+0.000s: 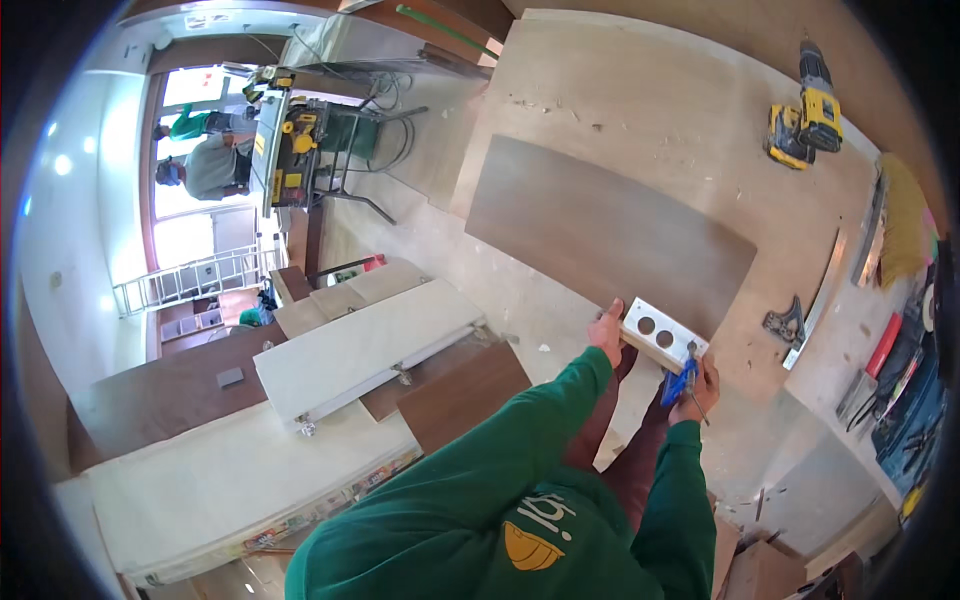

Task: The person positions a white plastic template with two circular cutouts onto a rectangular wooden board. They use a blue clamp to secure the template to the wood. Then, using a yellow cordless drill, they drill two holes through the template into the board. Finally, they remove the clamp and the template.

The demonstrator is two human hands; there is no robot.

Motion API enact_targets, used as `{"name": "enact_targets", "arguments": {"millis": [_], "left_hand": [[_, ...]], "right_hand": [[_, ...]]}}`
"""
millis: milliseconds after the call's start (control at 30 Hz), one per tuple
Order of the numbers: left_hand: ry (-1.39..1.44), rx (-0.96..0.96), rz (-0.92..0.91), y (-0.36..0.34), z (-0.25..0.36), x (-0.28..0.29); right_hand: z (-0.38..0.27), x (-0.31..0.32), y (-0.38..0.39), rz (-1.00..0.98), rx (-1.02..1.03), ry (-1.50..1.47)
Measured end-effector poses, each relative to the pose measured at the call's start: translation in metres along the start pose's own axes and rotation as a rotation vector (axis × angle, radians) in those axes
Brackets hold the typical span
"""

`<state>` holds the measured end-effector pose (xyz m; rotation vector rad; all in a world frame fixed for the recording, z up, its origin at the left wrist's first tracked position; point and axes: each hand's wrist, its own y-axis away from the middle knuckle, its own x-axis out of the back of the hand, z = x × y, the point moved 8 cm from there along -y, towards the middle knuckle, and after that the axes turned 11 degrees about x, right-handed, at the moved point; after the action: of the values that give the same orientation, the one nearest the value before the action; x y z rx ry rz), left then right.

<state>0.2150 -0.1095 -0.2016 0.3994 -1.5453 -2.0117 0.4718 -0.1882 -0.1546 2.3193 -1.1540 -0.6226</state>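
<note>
In front of me, over the near edge of a brown wood panel (600, 215), is a small white plate with round holes (682, 337), with a tan wooden edge showing below it. My left hand (606, 332) is closed on the plate's left end. At its right end, my right hand (702, 396) is wrapped round a blue clamp (677, 384) with a metal bar, which sits against the plate. Part of the clamp is hidden by my fingers.
The brown panel lies on a dusty worktop (590, 90) with shavings. A yellow cordless drill (818, 108) stands far right, a dark metal tool (786, 322) nearer. Hand tools (885, 350) lie at the right edge. White boards (370, 345) lie left; people work beyond a table saw (297, 150).
</note>
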Motion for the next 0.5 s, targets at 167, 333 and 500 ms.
{"name": "enact_targets", "arguments": {"millis": [167, 333, 500], "left_hand": [[0.04, -0.008, 0.105, 0.016, -0.01, 0.0], [0.003, -0.013, 0.08, 0.014, -0.011, -0.003], [-0.006, -0.011, 0.099, 0.031, -0.007, -0.011]], "right_hand": [[0.014, 0.02, -0.005, -0.003, -0.011, -0.011], [0.015, 0.025, -0.008, 0.004, 0.016, -0.004], [0.012, 0.029, -0.01, 0.054, 0.012, 0.036]]}}
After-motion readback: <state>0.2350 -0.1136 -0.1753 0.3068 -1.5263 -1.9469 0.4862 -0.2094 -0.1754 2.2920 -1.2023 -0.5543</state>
